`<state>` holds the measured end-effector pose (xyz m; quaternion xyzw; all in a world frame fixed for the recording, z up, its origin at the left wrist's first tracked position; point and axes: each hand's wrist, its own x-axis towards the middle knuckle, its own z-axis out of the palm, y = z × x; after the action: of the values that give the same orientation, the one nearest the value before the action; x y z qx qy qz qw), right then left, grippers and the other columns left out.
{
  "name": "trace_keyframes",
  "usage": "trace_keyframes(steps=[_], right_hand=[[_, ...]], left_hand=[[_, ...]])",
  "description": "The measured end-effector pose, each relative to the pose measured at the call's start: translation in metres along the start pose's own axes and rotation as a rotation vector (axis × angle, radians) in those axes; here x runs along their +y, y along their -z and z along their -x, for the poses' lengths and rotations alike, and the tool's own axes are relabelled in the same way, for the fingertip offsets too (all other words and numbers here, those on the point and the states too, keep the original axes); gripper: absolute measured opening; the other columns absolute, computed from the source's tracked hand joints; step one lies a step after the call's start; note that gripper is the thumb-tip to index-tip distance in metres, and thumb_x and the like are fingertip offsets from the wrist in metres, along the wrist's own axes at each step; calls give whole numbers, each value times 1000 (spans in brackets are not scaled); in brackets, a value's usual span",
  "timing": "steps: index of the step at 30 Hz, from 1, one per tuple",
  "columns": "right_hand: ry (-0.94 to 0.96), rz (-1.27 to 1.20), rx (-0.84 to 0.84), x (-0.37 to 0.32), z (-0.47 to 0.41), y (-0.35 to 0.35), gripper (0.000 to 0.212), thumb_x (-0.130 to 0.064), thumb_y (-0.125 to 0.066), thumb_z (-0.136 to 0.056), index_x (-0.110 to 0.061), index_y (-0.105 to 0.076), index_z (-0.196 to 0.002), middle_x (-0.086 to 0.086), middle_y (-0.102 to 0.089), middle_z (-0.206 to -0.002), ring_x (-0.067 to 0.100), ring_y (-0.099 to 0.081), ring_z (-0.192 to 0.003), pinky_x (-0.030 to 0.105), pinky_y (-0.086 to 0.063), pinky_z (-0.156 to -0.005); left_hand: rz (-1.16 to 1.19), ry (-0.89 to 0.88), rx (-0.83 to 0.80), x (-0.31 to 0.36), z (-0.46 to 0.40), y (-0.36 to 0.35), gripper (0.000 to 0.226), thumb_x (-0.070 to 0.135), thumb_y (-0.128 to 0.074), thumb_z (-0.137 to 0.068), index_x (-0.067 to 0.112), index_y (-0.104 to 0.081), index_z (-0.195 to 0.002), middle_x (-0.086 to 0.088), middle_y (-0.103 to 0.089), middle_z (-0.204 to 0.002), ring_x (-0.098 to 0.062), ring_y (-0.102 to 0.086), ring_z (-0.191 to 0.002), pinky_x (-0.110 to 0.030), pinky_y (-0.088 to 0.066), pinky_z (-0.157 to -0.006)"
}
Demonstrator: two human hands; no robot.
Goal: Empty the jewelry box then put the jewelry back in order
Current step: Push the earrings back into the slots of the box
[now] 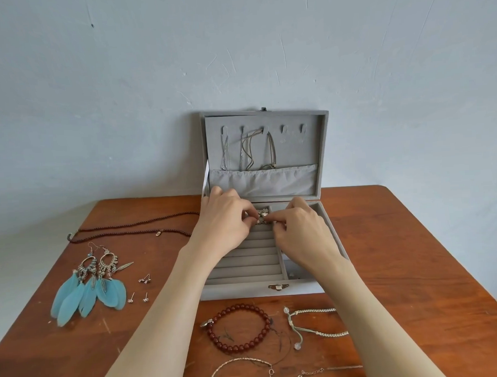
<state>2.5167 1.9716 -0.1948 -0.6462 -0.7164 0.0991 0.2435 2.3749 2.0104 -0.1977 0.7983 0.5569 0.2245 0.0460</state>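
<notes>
Both hands, left hand (pixel 225 218) and right hand (pixel 298 229), pinch a small silvery ring (pixel 261 216) between them, likely light, hard and slippery, best gripped by its band.

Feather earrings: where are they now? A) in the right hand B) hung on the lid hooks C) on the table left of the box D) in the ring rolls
C: the blue feather earrings lie on the wooden table, left of the open jewelry box.
</notes>
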Motion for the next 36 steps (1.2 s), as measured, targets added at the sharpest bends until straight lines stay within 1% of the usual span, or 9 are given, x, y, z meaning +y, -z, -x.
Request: trace_keyframes(steps=[4, 9, 12, 15, 17, 21, 27, 32, 36], right_hand=[[20, 6, 4, 2, -1, -2, 34, -15, -43, -90, -26, -67, -112, 3, -47, -104, 25, -54, -96, 29, -40, -66], [43, 19, -5, 2, 1, -4, 29, -22, -46, -91, -22, -64, -113, 3, -51, -109, 21, -46, -111, 33, -45, -78], [66, -30, 61, 0, 7, -3, 25, -23, -48, -91, -19, -63, -111, 1, -56, -108, 18, -49, -108, 30, -44, -78], [114, -70, 88, -3, 16, 0, 23, -23, -49, -92, -16, -61, -110, 1, -58, -104, 17, -50, -103, 25, -41, -77], [150, -83, 77, -9, 23, 1, 22, -22, -48, -92, -14, -60, -110, 1, -58, -103, 18, -50, -101, 28, -43, -80], [218, -118, 46, -31, 37, -3, 22, -20, -47, -92, -15, -59, -109, 0, -59, -101, 18, -52, -99, 32, -44, -84], [294, -135, 17, -67, 43, -23, 20, -19, -48, -91, -15, -62, -105, 0, -60, -100, 19, -51, -101, 35, -41, -89], [294, -103, -22, -83, 38, -41, 19, -20, -50, -91, -16, -67, -99, -1, -60, -102, 19, -49, -104, 32, -35, -90], [251, -23, -4, -93, 32, -49, 18, -24, -53, -89, -21, -70, -94, -3, -59, -102, 19, -43, -105, 34, -29, -92]], left_hand=[[-45, -31, -29, 0, 1, 1, 18, 36, -59, -87, 30, -68, -101, 3, -55, -101, -21, -36, -103, -31, -28, -84], [-98, -97, -36, 3, 6, 2, 27, 40, -53, -89, 25, -65, -109, 1, -55, -103, -21, -37, -104, -29, -29, -82], [-56, -128, -10, 2, 15, 8, 29, 35, -51, -91, 22, -61, -115, 1, -54, -108, -19, -37, -105, -29, -33, -89], [18, -152, 51, -2, 33, 21, 26, 31, -50, -91, 22, -60, -113, 5, -53, -105, -15, -40, -103, -28, -34, -87], [30, -152, 52, -8, 49, 33, 24, 30, -48, -92, 23, -59, -112, 9, -52, -104, -12, -42, -101, -28, -35, -87], [47, -79, 47, -31, 80, 56, 18, 28, -47, -92, 23, -58, -104, 12, -51, -97, -10, -44, -96, -28, -37, -85], [98, 145, 47, -82, 112, 72, 10, 28, -48, -91, 28, -58, -95, 13, -51, -91, -9, -46, -92, -29, -40, -81], [198, 261, 58, -109, 126, 70, 12, 26, -49, -92, 35, -56, -94, 12, -53, -93, -8, -50, -93, -16, -35, -72], [206, 251, 87, -111, 125, 70, 16, 21, -52, -90, 29, -62, -99, 12, -56, -97, -6, -48, -99, -20, -32, -82]])
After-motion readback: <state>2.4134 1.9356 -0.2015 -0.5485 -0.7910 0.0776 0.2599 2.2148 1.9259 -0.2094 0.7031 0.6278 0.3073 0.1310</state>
